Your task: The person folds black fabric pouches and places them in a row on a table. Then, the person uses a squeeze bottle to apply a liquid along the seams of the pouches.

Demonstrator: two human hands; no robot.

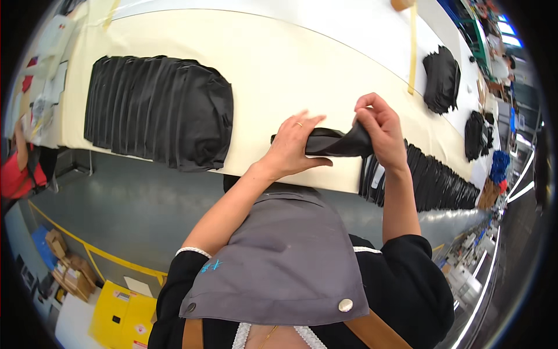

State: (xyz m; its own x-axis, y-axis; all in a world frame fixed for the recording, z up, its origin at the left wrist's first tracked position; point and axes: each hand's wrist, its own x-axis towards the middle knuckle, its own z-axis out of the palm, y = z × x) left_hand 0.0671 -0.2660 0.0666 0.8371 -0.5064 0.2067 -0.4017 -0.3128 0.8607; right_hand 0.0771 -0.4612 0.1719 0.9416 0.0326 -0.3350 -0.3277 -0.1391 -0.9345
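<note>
A grey apron (279,256) bears blue lettering (211,266); left grip (289,144) and right grip (385,127) hold black fabric (343,145).

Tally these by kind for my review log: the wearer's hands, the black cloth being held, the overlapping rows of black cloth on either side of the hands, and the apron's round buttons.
Hands: 2 (left hand, right hand)
Held black cloth: 1
Rows of black cloth: 2 (left row, right row)
Apron buttons: 2 (dark button, silver button)
Total: 7
</note>
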